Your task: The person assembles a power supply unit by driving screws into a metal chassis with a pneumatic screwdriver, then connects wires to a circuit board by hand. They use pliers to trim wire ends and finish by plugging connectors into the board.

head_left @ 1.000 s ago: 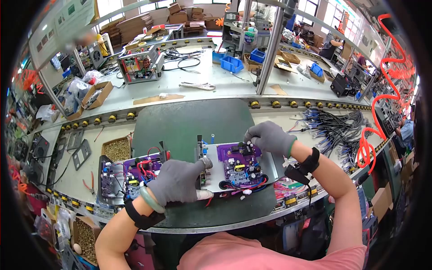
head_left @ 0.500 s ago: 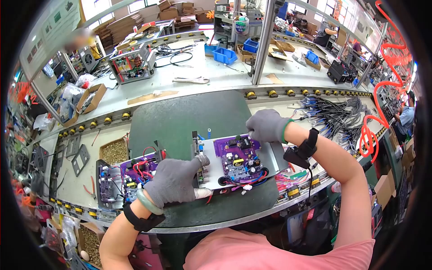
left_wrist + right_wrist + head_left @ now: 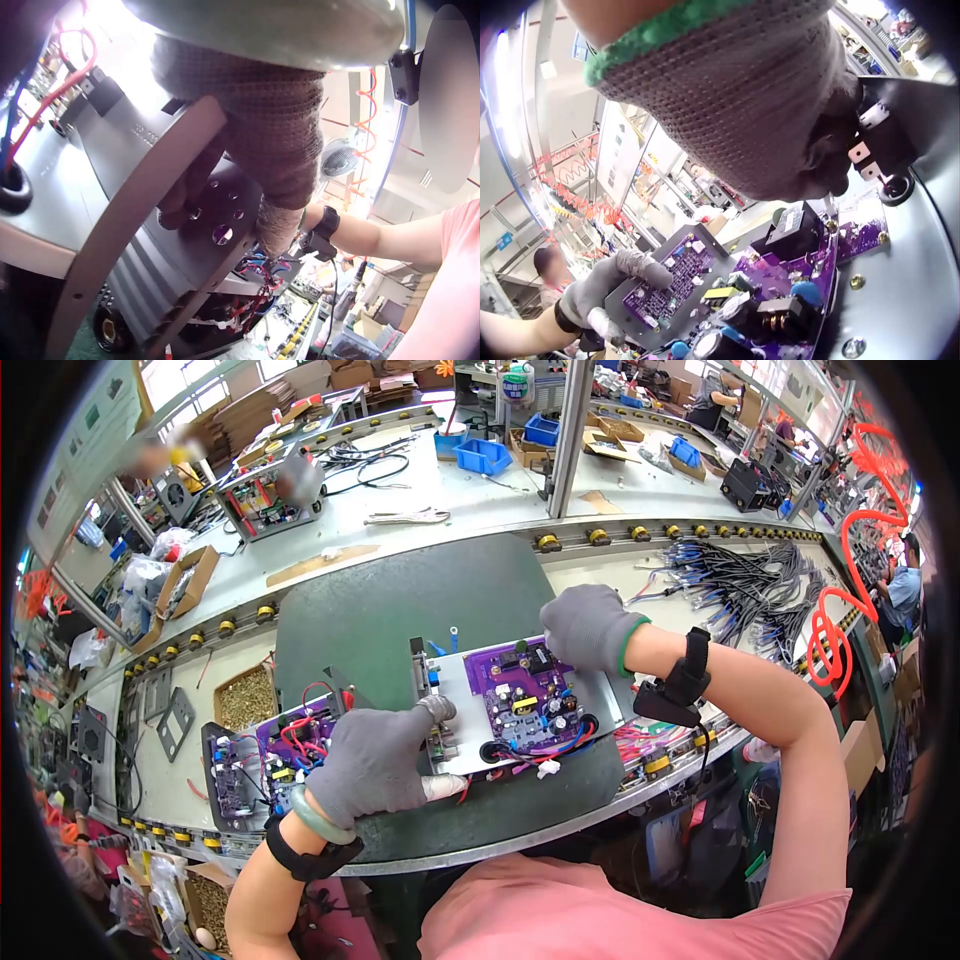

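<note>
A metal chassis (image 3: 460,705) carrying a purple circuit board (image 3: 482,672) lies on the green mat (image 3: 400,605). My gloved left hand (image 3: 372,762) grips its left end panel (image 3: 217,199), the white-wrapped thumb along the near side and the fingers over the top. At the far right corner, my gloved right hand (image 3: 590,626) has its fingers curled round the chassis edge, close to a black part with metal tabs (image 3: 885,146); its fingertips are partly hidden. A second chassis with a purple board (image 3: 235,775) sits left of my left hand, partly covered by it.
A box of small brass-coloured parts (image 3: 245,700) stands at left, near a flat grey plate (image 3: 177,722). Black cables (image 3: 745,585) are heaped at right, near a coiled red hose (image 3: 828,630). Roller rails (image 3: 640,533) run behind the mat. Coloured wires (image 3: 650,740) lie at right.
The head view has shifted a little. The chassis has tilted slightly, its right end turned farther from me, and my right hand has moved with it. My left hand keeps its hold.
</note>
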`<state>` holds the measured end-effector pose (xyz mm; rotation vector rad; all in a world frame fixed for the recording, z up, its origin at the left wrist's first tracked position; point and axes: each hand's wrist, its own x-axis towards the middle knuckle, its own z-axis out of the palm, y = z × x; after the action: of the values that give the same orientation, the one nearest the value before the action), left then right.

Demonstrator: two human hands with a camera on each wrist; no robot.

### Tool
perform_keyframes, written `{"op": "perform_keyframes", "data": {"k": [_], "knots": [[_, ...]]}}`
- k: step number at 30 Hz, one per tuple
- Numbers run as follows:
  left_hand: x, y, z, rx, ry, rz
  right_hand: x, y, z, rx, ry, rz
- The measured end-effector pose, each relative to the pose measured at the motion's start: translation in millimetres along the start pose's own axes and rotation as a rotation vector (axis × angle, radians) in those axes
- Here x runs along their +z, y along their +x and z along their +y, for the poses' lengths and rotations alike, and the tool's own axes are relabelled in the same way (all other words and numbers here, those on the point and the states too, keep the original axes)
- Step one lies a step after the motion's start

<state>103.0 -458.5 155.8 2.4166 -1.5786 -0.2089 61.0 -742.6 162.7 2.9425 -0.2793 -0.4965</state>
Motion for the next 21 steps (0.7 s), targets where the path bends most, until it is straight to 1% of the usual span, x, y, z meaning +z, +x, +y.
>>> {"op": "perform_keyframes", "data": {"k": [6,7,8,9,10,12,13,14,16,17,18,19,20,21], "knots": [[3.2,0.5,-1.3,0.033,-0.02,0.054,-0.5,0.1,-8.4,0.001,0.003,-0.002],[4.6,-0.1,-1.5,0.037,-0.026,0.041,-1.4,-2.0,-9.2,-0.009,0.006,-0.011],[5.5,0.5,-2.5,0.056,-0.036,0.084,-3.9,-2.5,-7.4,-0.019,0.006,-0.018],[6.1,0.9,-3.2,0.075,-0.043,0.132,-2.5,1.3,-3.9,-0.021,0.033,-0.036],[7.2,0.4,-3.8,0.078,-0.044,0.128,-1.9,3.0,0.0,-0.018,0.036,-0.038],[8.1,-0.4,-4.0,0.1,-0.011,0.148,1.2,3.2,7.5,-0.037,0.172,0.002],[-3.5,-1.6,4.6,0.012,0.02,-0.006,7.0,-3.2,11.7,-0.093,0.177,0.069],[-5.4,-5.6,8.0,0.006,0.019,0.005,0.4,-17.3,9.1,-0.097,0.178,0.134],[-3.4,-17.1,13.7,0.158,0.251,0.19,1.1,-56.2,12.0,-0.269,0.341,0.504],[-4.4,-20.7,20.2,0.143,0.251,0.193,-6.3,-79.4,10.8,-0.341,0.35,0.45],[-5.8,-22.9,31.0,0.126,0.189,0.306,-7.2,-98.2,7.4,-0.416,0.362,0.399],[-6.6,-26.7,41.2,0.101,0.141,0.415,6.2,-107.2,-1.3,-0.468,0.265,0.408],[9.3,-25.1,41.8,0.157,-0.059,0.497,19.0,-112.7,-14.6,-0.543,0.168,0.432],[16.1,-19.4,50.8,0.212,-0.116,0.501,32.4,-112.8,-20.2,-0.589,0.161,0.528]]}}
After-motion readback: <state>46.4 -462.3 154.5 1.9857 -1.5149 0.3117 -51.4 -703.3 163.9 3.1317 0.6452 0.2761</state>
